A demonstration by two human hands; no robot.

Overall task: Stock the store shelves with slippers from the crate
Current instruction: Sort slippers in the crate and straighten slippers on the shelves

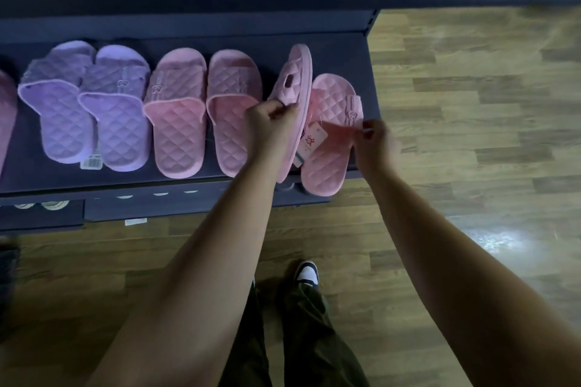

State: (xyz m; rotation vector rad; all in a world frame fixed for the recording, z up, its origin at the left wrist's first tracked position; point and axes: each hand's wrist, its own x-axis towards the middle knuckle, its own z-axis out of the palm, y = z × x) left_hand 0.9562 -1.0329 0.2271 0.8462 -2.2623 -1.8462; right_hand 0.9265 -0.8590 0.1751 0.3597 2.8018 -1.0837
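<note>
**Desk:** What does the head view show?

**Photographer:** A person stands at a dark shelf (339,50) on a wood-look floor (471,104), setting out the last pair in a row. The left hand (267,121) grips the tilted slipper (294,88) by the edge of its strap, fingers curled round it. The slipper stands on its side, its sole facing right. The right hand (374,141) has its fingertips drawn together at the strap of the flat slipper (330,163), which lies at the shelf's right end with its heel just over the front edge. Blur softens the contact, but it reads as a pinch.

**Desk:** And the rest of the stock?

**Photographer:** A pink pair (179,122) and a purple pair (63,110) lie flat to the left, toes to the back. A paper tag (312,139) hangs between the two slippers in hand. The crate is out of frame.

**Desk:** So how is this step done well?

**Photographer:** In my judgement, the tilted slipper should roll down sole-first into the gap between the pink pair and its mate, toe to the back like the others. The tag looks likely to get trapped, so tuck it under or lay it flat first. The right hand can steady the flat slipper and nudge it back from the edge, leaving the pair close together in the row.
</note>
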